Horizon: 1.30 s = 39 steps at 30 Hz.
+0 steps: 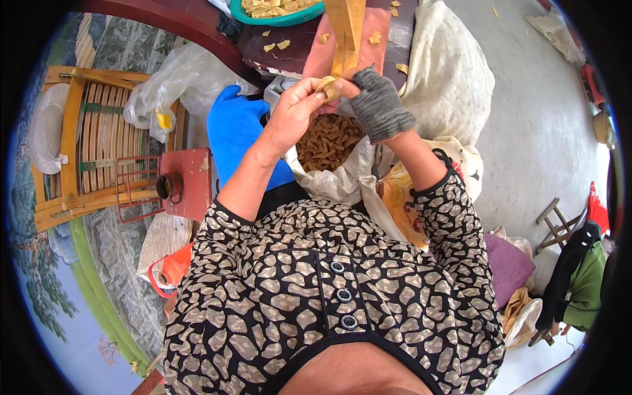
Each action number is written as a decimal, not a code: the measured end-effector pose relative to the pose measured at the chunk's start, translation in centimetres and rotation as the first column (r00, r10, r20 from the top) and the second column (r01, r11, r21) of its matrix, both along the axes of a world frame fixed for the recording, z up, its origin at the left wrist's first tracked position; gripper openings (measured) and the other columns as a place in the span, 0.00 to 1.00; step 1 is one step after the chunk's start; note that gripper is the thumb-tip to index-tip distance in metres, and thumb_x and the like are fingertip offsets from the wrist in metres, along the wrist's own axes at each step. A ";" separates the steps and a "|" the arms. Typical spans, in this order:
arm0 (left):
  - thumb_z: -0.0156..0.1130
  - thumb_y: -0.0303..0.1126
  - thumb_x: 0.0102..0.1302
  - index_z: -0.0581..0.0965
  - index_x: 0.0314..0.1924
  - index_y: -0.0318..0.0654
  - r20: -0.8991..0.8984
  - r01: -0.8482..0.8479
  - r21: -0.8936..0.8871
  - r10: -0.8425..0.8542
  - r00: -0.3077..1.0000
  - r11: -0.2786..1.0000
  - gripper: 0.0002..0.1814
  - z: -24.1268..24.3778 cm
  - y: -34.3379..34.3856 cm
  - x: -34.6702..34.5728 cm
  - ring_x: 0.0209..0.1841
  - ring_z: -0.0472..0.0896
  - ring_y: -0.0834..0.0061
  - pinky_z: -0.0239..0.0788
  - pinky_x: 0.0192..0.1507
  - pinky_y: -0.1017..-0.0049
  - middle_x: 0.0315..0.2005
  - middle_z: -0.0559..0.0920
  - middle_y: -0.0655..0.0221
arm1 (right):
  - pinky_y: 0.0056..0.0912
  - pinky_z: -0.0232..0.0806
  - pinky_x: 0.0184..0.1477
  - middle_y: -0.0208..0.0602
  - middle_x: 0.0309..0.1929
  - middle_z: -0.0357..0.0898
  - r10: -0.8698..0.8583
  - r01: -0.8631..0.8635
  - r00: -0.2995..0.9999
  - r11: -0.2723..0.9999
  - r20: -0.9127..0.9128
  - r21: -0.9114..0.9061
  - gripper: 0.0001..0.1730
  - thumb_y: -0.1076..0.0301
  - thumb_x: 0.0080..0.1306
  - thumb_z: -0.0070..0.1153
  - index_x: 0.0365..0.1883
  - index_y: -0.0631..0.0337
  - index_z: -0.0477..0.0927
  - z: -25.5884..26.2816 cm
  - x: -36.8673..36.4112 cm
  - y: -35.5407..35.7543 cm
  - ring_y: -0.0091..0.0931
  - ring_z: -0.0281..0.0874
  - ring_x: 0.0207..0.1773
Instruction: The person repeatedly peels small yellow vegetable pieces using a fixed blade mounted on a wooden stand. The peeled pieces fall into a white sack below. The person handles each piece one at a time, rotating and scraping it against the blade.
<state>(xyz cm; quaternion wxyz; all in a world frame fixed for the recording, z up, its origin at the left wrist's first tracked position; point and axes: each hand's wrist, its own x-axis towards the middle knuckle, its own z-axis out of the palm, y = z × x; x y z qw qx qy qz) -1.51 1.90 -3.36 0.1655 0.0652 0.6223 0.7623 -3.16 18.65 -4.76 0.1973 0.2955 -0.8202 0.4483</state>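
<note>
My left hand (295,109) and my right hand (375,101), in a grey fingerless glove, meet in front of me. Between their fingertips they pinch a small yellowish-brown folded piece (328,89), whose material I cannot tell. Just beyond stands an upright wooden post (345,49) on a pink cloth (316,57). Under my hands, a white sack (330,183) lies open around many small brown pieces (328,143). Several pale yellow pieces (284,44) are scattered on the dark red table (261,58).
A teal basin (279,21) of pale pieces is at the top. A large white sack (444,74) stands at the right. On the left are a red stool (190,180) with a brown mug (169,187), a wooden chair (71,143) and an orange flask (174,269). Another person (572,286) is at far right.
</note>
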 end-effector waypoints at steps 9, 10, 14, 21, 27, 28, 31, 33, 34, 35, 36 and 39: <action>0.56 0.26 0.63 0.74 0.37 0.30 -0.406 -0.225 -0.282 0.097 0.909 0.933 0.06 -2.3 -0.8 -1.4 0.31 0.74 0.86 0.67 0.35 0.83 0.28 0.77 0.75 | 0.19 0.54 0.20 0.25 0.15 0.67 0.577 0.113 0.390 0.743 0.718 -0.659 0.19 0.55 0.59 0.57 0.33 0.66 0.79 0.0 0.1 -0.2 0.17 0.61 0.17; 0.53 0.28 0.65 0.75 0.39 0.30 -0.433 -0.290 -0.315 0.136 0.891 0.904 0.08 -2.2 -0.4 -1.2 0.34 0.75 0.85 0.67 0.39 0.84 0.33 0.78 0.72 | 0.19 0.55 0.20 0.25 0.16 0.68 0.518 0.106 0.441 0.780 0.732 -0.616 0.18 0.56 0.59 0.57 0.33 0.66 0.79 0.1 -0.1 -0.3 0.17 0.62 0.17; 0.55 0.29 0.65 0.77 0.42 0.29 -0.296 -0.236 -0.140 0.187 0.937 0.962 0.11 0.2 1.1 0.0 0.34 0.77 0.83 0.70 0.40 0.81 0.31 0.79 0.72 | 0.18 0.56 0.20 0.25 0.17 0.68 0.326 0.191 0.607 0.825 0.724 -0.532 0.17 0.57 0.59 0.58 0.33 0.64 0.76 0.0 0.0 -0.6 0.16 0.63 0.19; 0.60 0.27 0.61 0.78 0.36 0.31 -0.271 -0.159 -0.162 0.111 0.956 0.974 0.07 0.8 0.7 -0.7 0.27 0.76 0.85 0.69 0.33 0.84 0.25 0.80 0.72 | 0.19 0.48 0.15 0.20 0.14 0.60 0.556 0.440 0.439 0.552 0.706 -0.708 0.15 0.56 0.59 0.58 0.26 0.57 0.72 -0.3 -1.5 0.9 0.16 0.55 0.13; 0.60 0.27 0.61 0.79 0.35 0.33 -0.252 -0.161 -0.174 0.114 0.961 0.972 0.05 3.9 -0.4 0.5 0.25 0.75 0.86 0.68 0.30 0.85 0.23 0.79 0.73 | 0.20 0.44 0.14 0.19 0.11 0.56 0.498 0.498 0.506 0.498 0.705 -0.710 0.15 0.59 0.59 0.58 0.20 0.53 0.67 1.0 -2.2 1.5 0.16 0.51 0.11; 0.62 0.27 0.58 0.79 0.37 0.32 -0.216 -0.135 -0.193 0.092 0.972 0.972 0.07 3.2 -1.3 0.3 0.30 0.75 0.85 0.68 0.34 0.84 0.29 0.79 0.70 | 0.19 0.46 0.15 0.19 0.11 0.57 0.595 0.387 0.475 0.521 0.649 -0.761 0.15 0.58 0.58 0.59 0.21 0.55 0.69 0.6 -2.1 2.1 0.16 0.53 0.12; 0.64 0.26 0.54 0.78 0.41 0.33 -0.573 -0.359 -0.564 -0.039 0.819 0.744 0.13 3.1 -1.9 0.2 0.38 0.76 0.78 0.68 0.42 0.80 0.37 0.78 0.67 | 0.19 0.48 0.15 0.21 0.12 0.60 0.518 0.340 0.472 0.640 0.714 -0.689 0.14 0.59 0.57 0.60 0.22 0.57 0.70 1.3 -0.8 1.1 0.15 0.55 0.13; 0.65 0.27 0.51 0.74 0.48 0.38 -0.655 -0.438 -0.650 -0.164 0.738 0.621 0.22 2.9 -1.1 0.9 0.45 0.76 0.66 0.68 0.47 0.74 0.43 0.77 0.64 | 0.18 0.50 0.16 0.23 0.13 0.64 0.475 0.249 0.482 0.732 0.736 -0.635 0.14 0.60 0.55 0.63 0.23 0.58 0.71 0.6 -0.2 0.3 0.15 0.58 0.13; 0.63 0.27 0.52 0.74 0.48 0.39 -0.609 -0.377 -0.696 -0.226 0.760 0.611 0.20 2.7 -0.7 1.4 0.44 0.76 0.64 0.68 0.46 0.72 0.43 0.76 0.64 | 0.18 0.52 0.16 0.23 0.13 0.64 0.463 0.183 0.488 0.774 0.740 -0.605 0.14 0.60 0.55 0.63 0.23 0.58 0.72 0.3 0.0 -0.1 0.15 0.59 0.14; 0.62 0.26 0.53 0.74 0.47 0.39 -0.561 -0.314 -0.739 -0.287 0.777 0.596 0.19 2.4 -0.3 1.8 0.44 0.76 0.62 0.69 0.44 0.71 0.43 0.76 0.63 | 0.18 0.53 0.17 0.23 0.13 0.64 0.451 0.118 0.495 0.812 0.743 -0.571 0.14 0.60 0.55 0.63 0.24 0.58 0.72 -0.1 0.1 -0.4 0.15 0.60 0.14; 0.59 0.27 0.56 0.74 0.44 0.40 -0.423 -0.228 -0.839 -0.329 0.844 0.494 0.14 1.7 -0.2 2.2 0.40 0.76 0.58 0.69 0.40 0.67 0.40 0.75 0.62 | 0.18 0.56 0.18 0.23 0.14 0.65 0.463 0.093 0.493 0.814 0.737 -0.573 0.15 0.60 0.55 0.63 0.25 0.59 0.72 -0.3 0.3 -0.7 0.15 0.62 0.16; 0.57 0.28 0.58 0.73 0.43 0.42 -0.499 -0.338 -0.837 -0.346 0.795 0.430 0.11 1.1 -0.3 2.5 0.37 0.75 0.57 0.68 0.37 0.63 0.34 0.73 0.64 | 0.19 0.59 0.19 0.24 0.16 0.67 0.348 0.006 0.516 0.913 0.783 -0.409 0.15 0.59 0.55 0.63 0.26 0.61 0.73 0.4 0.4 -0.4 0.15 0.64 0.17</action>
